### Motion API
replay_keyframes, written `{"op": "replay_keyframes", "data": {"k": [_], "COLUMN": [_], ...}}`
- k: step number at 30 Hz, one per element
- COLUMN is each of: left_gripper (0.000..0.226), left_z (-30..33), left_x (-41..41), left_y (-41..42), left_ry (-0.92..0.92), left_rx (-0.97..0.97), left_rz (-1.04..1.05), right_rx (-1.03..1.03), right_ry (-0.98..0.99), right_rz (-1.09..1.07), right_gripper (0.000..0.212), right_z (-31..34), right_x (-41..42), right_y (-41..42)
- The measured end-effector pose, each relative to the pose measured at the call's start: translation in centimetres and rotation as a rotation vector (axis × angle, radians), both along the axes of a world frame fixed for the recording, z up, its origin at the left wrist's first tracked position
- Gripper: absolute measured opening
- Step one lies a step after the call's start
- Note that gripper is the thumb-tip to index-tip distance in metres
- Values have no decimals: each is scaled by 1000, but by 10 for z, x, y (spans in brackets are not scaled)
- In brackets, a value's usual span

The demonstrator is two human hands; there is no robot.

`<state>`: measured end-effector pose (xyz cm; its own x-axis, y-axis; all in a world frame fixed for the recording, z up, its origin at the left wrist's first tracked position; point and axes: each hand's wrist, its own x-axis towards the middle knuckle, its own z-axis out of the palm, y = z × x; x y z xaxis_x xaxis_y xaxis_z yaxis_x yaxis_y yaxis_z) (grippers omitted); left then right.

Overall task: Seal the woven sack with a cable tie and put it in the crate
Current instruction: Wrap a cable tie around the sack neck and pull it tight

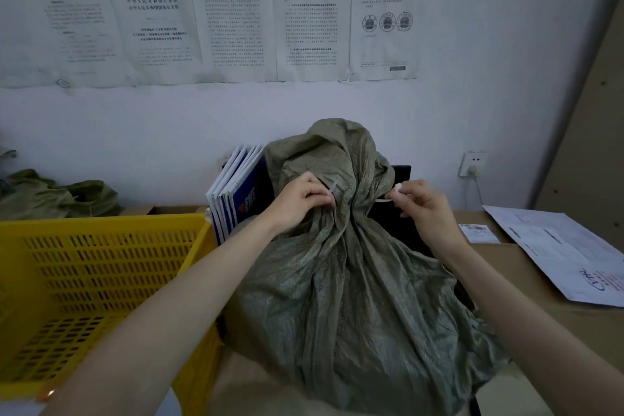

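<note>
A grey-green woven sack (351, 287) stands full on the table in front of me, its mouth gathered into a neck with loose cloth flopping above. A thin white cable tie (333, 188) runs around that neck. My left hand (299, 201) pinches one end of the tie at the neck's left side. My right hand (422, 201) pinches the other end at the right side. The yellow slotted crate (101, 267) stands to the left of the sack, touching it, with nothing visible inside.
Blue and white booklets (236, 192) stand upright behind the sack. Papers (570, 253) and a small label (478, 232) lie on the table at right. More green sacks (57, 196) are heaped at back left. A wall socket (472, 164) has a cable plugged in.
</note>
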<state>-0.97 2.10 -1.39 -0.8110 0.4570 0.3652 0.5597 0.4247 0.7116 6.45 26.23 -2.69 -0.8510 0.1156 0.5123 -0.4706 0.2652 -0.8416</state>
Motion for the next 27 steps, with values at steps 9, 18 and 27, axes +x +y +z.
{"op": "replay_keyframes", "data": {"k": [9,18,27], "left_gripper": [11,7,8], "left_z": [9,10,9], "left_x": [8,11,12], "left_y": [5,12,16], "left_ry": [-142,-154,-155], "left_rx": [186,130,140], "left_rz": [-87,-123,-143], "right_rx": [25,-322,-384], "right_ry": [-7,-144,-189], "right_rz": [104,318,348], "right_gripper": [16,16,23], "right_z": [-7,-17,-20], "right_x": [-5,-12,-14], "right_y": [-7,-6,-9]}}
